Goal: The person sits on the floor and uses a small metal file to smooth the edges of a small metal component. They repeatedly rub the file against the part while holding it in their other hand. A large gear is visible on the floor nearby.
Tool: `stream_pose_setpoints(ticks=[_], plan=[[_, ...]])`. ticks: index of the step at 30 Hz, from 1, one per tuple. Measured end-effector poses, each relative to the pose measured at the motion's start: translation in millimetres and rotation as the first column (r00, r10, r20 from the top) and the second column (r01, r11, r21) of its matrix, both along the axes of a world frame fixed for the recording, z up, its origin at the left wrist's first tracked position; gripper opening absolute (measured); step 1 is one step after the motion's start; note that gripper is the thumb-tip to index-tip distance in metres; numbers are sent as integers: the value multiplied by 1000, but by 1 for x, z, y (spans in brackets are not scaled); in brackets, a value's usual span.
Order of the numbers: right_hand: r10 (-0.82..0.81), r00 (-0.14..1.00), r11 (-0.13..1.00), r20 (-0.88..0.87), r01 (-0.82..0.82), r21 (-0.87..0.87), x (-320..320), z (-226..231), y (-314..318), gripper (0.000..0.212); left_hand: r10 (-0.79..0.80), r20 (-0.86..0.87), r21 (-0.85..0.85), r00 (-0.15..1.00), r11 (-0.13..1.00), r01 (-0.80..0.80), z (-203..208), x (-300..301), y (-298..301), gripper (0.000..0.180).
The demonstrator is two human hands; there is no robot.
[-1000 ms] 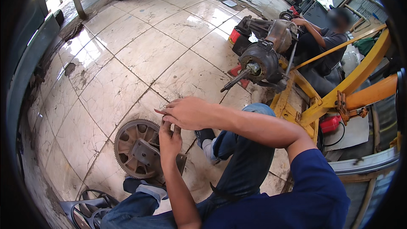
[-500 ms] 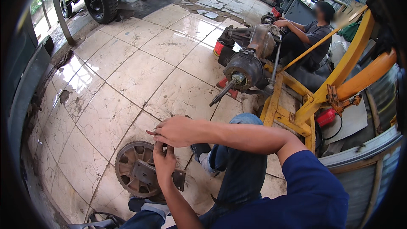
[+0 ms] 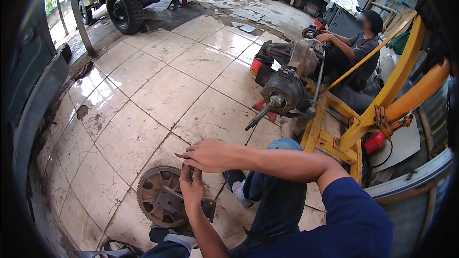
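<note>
My right hand reaches across from the right, its fingers closed on a thin reddish-brown strip whose tip pokes out to the left. Right beneath it, my left hand points upward, fingertips pinched against the right fingers. Whatever sits between the fingertips is hidden. Below and left of the hands, a large toothed flywheel lies flat on the floor. A rectangular metal plate with holes rests across its middle, partly covered by my left hand and forearm.
A greasy axle housing with a protruding shaft stands ahead right, beside a yellow hoist frame. Behind it sits a person in dark clothes. A vehicle wheel is at the far left. My shoe is right of the flywheel.
The view has shifted, so the scene sits slightly lower and farther right. Both hands remain together above the flywheel's edge, with the strip still in the right fingers.
</note>
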State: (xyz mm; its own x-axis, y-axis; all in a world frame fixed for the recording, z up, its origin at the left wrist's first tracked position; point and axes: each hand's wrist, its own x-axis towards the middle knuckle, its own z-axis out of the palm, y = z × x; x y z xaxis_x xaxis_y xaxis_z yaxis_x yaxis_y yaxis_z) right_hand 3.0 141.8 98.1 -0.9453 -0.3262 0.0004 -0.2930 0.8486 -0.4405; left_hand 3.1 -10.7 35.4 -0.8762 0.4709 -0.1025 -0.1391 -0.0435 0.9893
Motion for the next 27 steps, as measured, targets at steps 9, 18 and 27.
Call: stream_pose_setpoints(ticks=[9, 18, 27], plan=[[28, 999, 1000, -18, -28, 6, 0, -2, -3, 38, 48, -83, 23, 995, 999, -46, -19, -3, -2, 30], [0, 988, 998, 157, -9, 60, -1, 8, -5, 41, 53, -32, -3, 998, 999, -53, -23, -5, -4, 32], [-22, 988, 991, 155, 1, 134, 0, 8, -3, 43, 38, -122, -34, 992, 999, -43, -10, 4, 2, 30]])
